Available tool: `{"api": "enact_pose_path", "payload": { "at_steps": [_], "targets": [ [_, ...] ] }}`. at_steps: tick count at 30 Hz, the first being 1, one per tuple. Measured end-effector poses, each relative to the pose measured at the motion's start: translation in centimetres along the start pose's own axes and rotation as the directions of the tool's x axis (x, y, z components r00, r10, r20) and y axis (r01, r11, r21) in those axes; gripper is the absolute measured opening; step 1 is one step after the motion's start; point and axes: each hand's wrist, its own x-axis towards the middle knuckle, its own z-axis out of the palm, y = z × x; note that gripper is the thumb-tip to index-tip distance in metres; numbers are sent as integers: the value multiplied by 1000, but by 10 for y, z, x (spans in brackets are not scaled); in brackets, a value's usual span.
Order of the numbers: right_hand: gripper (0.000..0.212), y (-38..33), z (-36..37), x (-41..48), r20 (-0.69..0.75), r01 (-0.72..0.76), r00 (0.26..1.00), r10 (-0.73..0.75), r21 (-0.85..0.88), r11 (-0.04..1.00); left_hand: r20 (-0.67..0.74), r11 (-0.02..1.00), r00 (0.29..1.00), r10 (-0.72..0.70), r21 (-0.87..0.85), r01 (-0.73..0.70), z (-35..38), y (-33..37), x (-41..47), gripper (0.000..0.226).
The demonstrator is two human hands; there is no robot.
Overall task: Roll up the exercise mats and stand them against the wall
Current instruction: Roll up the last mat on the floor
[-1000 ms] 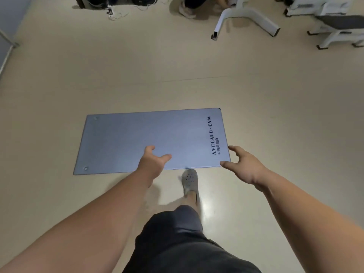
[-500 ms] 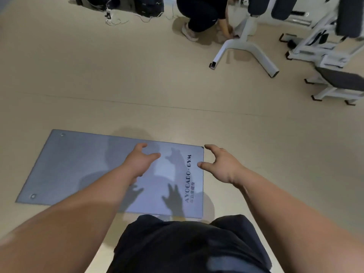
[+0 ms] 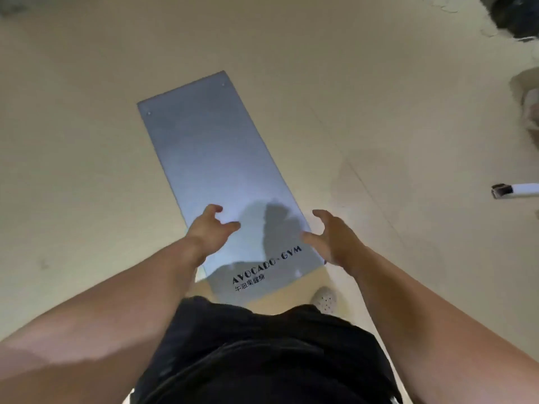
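A flat, grey-blue, rectangular foam exercise mat [image 3: 210,158] is seen lying fully unrolled on the pale beige floor [image 3: 73,170], directly ahead of the person. Its long axis runs away from the body and slants toward the upper left of the view. The near short end, marked with dark printed lettering [image 3: 267,265], lies just in front of the black shorts [image 3: 262,354] and beside a grey perforated shoe [image 3: 324,300]. The left hand [image 3: 210,231] is held over the mat's left long edge and the right hand [image 3: 335,240] over its right long edge. Both sit a little way in from the near end and are about equally close to it. Neither grip is closed on anything: the fingers are spread and loosely curved, and contact with the mat cannot be made out. No part of the mat has been rolled yet. It is judged that the roll would best be started at the near short edge, so the hands would have to be brought back and down toward the lettering, then driven forward along the long axis.
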Motion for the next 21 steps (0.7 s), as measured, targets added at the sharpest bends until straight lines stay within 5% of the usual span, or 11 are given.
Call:
{"api": "enact_pose_path", "payload": {
  "at_steps": [5,11,21],
  "targets": [
    [77,20,-10,3,180,153,976,-119,-189,970,-93,980,983,-155,-139,142,40,-47,-70,68],
    [71,34,29,24,194,204,970,-146,-322,925,-150,949,961,-231,-252,189,60,-108,-86,67],
    [68,131,173,138,274,337,936,-223,-501,797,-64,944,972,-228,-258,204,162,-250,52,67]
  ]
}}
